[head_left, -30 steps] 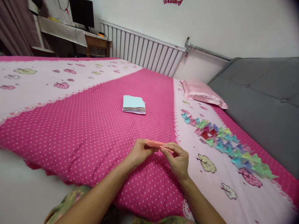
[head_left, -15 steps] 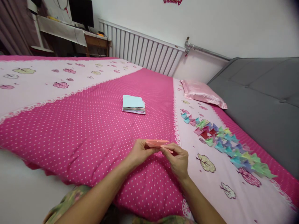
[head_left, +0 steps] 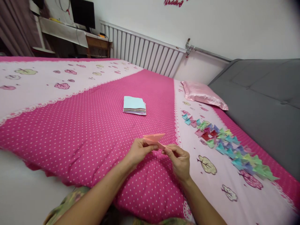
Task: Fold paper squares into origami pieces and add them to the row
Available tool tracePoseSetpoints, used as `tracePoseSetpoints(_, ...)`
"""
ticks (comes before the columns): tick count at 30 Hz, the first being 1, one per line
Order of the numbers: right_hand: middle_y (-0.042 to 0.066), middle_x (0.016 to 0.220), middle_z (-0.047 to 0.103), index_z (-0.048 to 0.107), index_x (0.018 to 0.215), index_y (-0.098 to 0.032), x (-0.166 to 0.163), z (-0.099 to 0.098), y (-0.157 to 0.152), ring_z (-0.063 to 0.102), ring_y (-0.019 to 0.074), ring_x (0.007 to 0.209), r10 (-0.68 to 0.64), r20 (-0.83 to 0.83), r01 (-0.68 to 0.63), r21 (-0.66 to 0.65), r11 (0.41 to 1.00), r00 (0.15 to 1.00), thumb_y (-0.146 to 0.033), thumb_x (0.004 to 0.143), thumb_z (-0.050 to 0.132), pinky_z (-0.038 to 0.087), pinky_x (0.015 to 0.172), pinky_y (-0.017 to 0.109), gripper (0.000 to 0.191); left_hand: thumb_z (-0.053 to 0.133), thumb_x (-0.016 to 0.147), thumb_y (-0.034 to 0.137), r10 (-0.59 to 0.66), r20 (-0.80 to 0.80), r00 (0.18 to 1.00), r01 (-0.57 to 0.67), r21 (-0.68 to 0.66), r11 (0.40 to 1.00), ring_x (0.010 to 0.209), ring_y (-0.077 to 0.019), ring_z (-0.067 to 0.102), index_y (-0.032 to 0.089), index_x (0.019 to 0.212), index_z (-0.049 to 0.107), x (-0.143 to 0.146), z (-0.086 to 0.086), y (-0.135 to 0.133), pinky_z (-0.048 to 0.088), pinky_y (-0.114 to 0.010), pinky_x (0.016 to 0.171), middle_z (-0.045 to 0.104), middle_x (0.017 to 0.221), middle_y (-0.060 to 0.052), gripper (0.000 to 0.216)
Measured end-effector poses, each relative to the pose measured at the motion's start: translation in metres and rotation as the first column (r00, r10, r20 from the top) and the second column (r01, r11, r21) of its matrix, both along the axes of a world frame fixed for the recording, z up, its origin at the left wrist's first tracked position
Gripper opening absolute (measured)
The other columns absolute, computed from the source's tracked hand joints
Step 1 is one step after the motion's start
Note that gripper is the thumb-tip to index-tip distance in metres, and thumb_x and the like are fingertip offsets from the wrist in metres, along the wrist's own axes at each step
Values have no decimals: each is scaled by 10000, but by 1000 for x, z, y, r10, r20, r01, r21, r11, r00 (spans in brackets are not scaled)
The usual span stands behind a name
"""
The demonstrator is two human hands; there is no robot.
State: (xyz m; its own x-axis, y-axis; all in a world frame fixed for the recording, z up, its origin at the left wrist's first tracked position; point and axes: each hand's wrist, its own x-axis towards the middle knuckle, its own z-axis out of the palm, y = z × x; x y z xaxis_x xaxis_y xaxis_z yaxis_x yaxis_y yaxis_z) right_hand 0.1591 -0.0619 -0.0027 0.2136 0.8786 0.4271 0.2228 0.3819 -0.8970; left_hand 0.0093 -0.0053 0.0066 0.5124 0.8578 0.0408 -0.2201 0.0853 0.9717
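Note:
A partly folded sheet of salmon-orange paper (head_left: 153, 137) is held above the bed between both hands. My left hand (head_left: 140, 151) pinches its left side, thumb along the near face. On the lower right corner my right hand (head_left: 179, 161) closes, thumb and fingers pressed together. One flap of the paper stands up at the far side, while a narrow strip slants down toward the right hand. Farther off lies a stack of square paper (head_left: 134, 104) with a light blue sheet on top. Several rows of small folded paper pieces (head_left: 225, 140) in many colours stand to the right.
The bed (head_left: 82, 131) has a pink dotted cover with pale printed bands. A pink satin pillow (head_left: 203, 93) rests beside the grey headboard (head_left: 262, 100). A radiator (head_left: 142, 47) runs along the back wall, and a desk (head_left: 97, 42) with a monitor (head_left: 82, 14) stands back left.
The orange paper has tilted: its far flap has risen and shifted left, and its right corner now slopes down into my right hand. Both hands keep hold of it.

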Motion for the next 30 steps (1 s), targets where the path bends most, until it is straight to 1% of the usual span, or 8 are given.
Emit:
tracePoseSetpoints(4,2,685,647,681,782,-204,1,-2,1,600,140,644,0,-37,-1,-24,1000,999,-222,806,558,472,629,267,127,633,713,278,-7,23,1000,8,-43,999,710,-141,608,121,822,704,0,-2,0,436,-246,691,693,825,-108,204)
tracePoseSetpoints(8,1,660,643,664,765,-192,2,-3,3,599,138,633,-33,-54,29,-75,997,998,-255,821,534,478,633,262,154,683,660,282,52,24,998,-49,-105,993,578,-96,563,102,748,687,1,-4,1,418,-209,589,676,696,-69,201)
tracePoseSetpoints(10,14,761,652,642,850,-197,0,-2,4,606,146,706,-51,-41,47,-88,995,998,-261,807,553,484,664,263,118,712,620,283,73,20,997,-70,-124,990,549,-91,553,94,714,678,2,-4,0,413,-206,565,669,668,-63,214)
tracePoseSetpoints(12,29,879,636,594,952,-207,-2,0,3,599,158,801,-67,-11,66,-66,996,998,-251,761,609,486,709,272,196,731,588,285,64,20,998,-60,-143,988,574,-110,573,86,719,674,4,-3,-2,426,-219,581,674,685,-74,245)
tracePoseSetpoints(14,31,901,618,568,960,-210,-5,1,2,589,164,837,-84,29,84,-22,996,996,-237,717,653,485,739,283,258,739,575,294,45,32,998,-39,-161,986,616,-135,598,81,740,670,8,-3,-5,442,-240,613,677,703,-86,279)
tracePoseSetpoints(18,25,829,631,619,864,-202,-5,0,2,599,166,783,-96,106,98,-10,995,990,-235,723,646,494,728,303,148,751,557,320,-10,85,996,24,-172,985,654,-151,616,86,792,659,17,-7,-12,457,-266,667,677,719,-86,344)
tracePoseSetpoints(22,27,805,647,665,847,-209,-2,-2,3,607,168,754,-96,150,97,5,995,984,-226,720,653,498,712,312,129,743,565,330,-66,74,995,75,-134,988,648,-146,610,89,794,653,18,-9,-12,458,-277,681,667,718,-77,344)
tracePoseSetpoints(30,48,856,669,680,881,-209,-4,-1,4,623,184,796,-109,140,112,-10,994,984,-239,715,655,514,738,339,170,711,611,334,120,4,993,-119,-84,989,567,-92,560,123,708,627,1,1,-2,426,-210,567,634,656,-25,247)
